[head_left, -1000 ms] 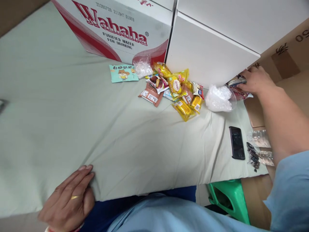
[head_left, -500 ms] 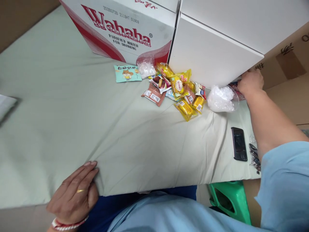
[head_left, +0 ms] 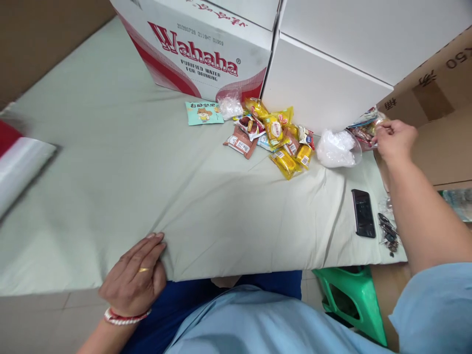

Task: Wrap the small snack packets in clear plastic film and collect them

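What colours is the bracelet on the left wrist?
The bracelet is red and white; head view shows it best.

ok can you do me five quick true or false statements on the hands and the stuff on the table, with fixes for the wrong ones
1. The left hand rests on the pale cloth. True.
2. The right hand is at the wrapped packets beside the white box. True.
3. The left hand wears no ring. False: a gold band shows on one finger.
4. The black phone lies on the cloth. True.
5. The left hand is nearer the phone than the right hand is. False: the right hand is nearer.
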Action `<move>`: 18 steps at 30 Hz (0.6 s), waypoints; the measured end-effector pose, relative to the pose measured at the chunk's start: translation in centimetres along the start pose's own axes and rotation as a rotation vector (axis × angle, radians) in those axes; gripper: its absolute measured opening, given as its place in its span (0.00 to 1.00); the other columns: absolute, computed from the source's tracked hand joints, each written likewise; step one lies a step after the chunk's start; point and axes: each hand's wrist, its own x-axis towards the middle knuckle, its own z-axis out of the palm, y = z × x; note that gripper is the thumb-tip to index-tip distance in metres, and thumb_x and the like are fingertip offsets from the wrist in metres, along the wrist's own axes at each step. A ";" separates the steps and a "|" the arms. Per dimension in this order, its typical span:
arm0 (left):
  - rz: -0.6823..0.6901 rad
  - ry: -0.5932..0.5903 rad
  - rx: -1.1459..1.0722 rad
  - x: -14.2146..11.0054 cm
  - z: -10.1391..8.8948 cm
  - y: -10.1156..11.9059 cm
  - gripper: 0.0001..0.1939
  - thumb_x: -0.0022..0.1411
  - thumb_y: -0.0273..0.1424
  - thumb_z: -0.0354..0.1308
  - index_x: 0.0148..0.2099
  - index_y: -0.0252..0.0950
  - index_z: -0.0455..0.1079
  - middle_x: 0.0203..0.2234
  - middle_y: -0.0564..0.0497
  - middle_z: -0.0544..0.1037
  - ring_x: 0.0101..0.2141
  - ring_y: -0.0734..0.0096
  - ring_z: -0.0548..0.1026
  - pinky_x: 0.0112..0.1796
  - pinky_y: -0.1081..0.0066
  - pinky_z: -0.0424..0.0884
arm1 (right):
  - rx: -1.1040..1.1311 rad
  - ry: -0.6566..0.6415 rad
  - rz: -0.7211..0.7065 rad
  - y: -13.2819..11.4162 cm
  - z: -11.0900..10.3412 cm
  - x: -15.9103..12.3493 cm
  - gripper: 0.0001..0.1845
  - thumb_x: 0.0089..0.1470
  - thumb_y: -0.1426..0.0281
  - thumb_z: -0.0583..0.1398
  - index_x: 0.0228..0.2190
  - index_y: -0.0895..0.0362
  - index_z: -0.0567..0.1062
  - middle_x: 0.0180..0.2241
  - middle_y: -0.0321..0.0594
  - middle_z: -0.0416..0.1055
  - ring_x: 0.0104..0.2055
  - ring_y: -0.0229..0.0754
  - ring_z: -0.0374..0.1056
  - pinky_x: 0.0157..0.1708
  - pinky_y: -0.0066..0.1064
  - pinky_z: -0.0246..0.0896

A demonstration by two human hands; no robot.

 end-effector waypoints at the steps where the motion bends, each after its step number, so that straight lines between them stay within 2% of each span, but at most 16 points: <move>1: -0.009 -0.002 0.000 -0.1 0.0 0.0 0.29 0.56 0.20 0.58 0.58 0.47 0.75 0.51 0.51 0.86 0.47 0.51 0.87 0.45 0.56 0.84 | 0.145 -0.050 0.065 -0.2 -0.1 -0.5 0.18 0.68 0.69 0.62 0.48 0.73 0.82 0.34 0.58 0.80 0.26 0.32 0.63 0.33 0.34 0.57; 3: -0.011 0.001 0.004 -0.1 0.1 0.0 0.28 0.56 0.20 0.58 0.56 0.46 0.76 0.50 0.51 0.87 0.48 0.52 0.86 0.46 0.57 0.83 | 0.374 -0.143 0.162 -0.9 -0.6 -1.6 0.22 0.67 0.67 0.63 0.47 0.77 0.82 0.35 0.63 0.80 0.24 0.28 0.59 0.32 0.35 0.56; 5: -0.001 0.006 0.010 -0.1 0.1 0.1 0.25 0.56 0.19 0.58 0.54 0.44 0.76 0.48 0.50 0.87 0.48 0.53 0.86 0.46 0.58 0.83 | 0.497 -0.224 0.136 -2.0 -1.2 -2.5 0.23 0.64 0.66 0.66 0.47 0.78 0.82 0.38 0.65 0.80 0.25 0.27 0.59 0.32 0.36 0.55; 8: 0.020 0.005 0.021 0.1 0.0 0.2 0.23 0.56 0.18 0.59 0.52 0.40 0.77 0.47 0.46 0.87 0.48 0.52 0.86 0.47 0.58 0.83 | 0.540 -0.470 -0.051 -3.7 -1.9 -3.4 0.22 0.52 0.72 0.72 0.48 0.71 0.84 0.41 0.55 0.82 0.30 0.28 0.62 0.37 0.36 0.54; 10: 0.037 0.009 0.031 0.3 0.0 0.3 0.23 0.55 0.17 0.59 0.52 0.38 0.77 0.47 0.44 0.87 0.48 0.51 0.86 0.47 0.57 0.82 | 0.493 -0.561 -0.104 -4.5 -2.0 -3.7 0.18 0.41 0.79 0.75 0.39 0.69 0.86 0.34 0.44 0.81 0.31 0.28 0.61 0.40 0.37 0.51; 12: 0.049 0.008 0.030 0.4 -0.1 0.4 0.22 0.56 0.16 0.60 0.51 0.37 0.76 0.47 0.42 0.87 0.48 0.50 0.86 0.47 0.57 0.82 | 0.464 -0.514 -0.071 -5.0 -2.0 -3.8 0.09 0.41 0.84 0.73 0.30 0.70 0.84 0.26 0.37 0.77 0.29 0.28 0.59 0.40 0.38 0.49; 14: 0.027 -0.010 -0.002 0.6 -0.4 0.6 0.20 0.57 0.16 0.60 0.50 0.37 0.76 0.47 0.42 0.86 0.49 0.50 0.85 0.48 0.56 0.82 | 0.512 -0.361 -0.022 -5.3 -2.2 -4.0 0.03 0.49 0.83 0.69 0.29 0.69 0.83 0.23 0.34 0.74 0.29 0.29 0.60 0.40 0.38 0.49; 16: -0.048 -0.054 -0.085 1.0 -0.9 0.9 0.15 0.61 0.18 0.60 0.48 0.38 0.76 0.47 0.42 0.86 0.50 0.50 0.84 0.50 0.54 0.81 | 0.673 -0.212 0.045 -5.6 -3.0 -4.7 0.02 0.53 0.81 0.68 0.32 0.66 0.83 0.25 0.34 0.75 0.28 0.29 0.62 0.37 0.37 0.51; 18: -0.179 -0.102 -0.201 1.8 -1.7 1.6 0.11 0.66 0.21 0.58 0.46 0.39 0.75 0.46 0.44 0.85 0.50 0.54 0.84 0.52 0.54 0.81 | 0.938 -0.158 0.143 -6.2 -4.3 -6.2 0.03 0.55 0.79 0.68 0.32 0.62 0.80 0.24 0.34 0.74 0.25 0.28 0.61 0.32 0.35 0.49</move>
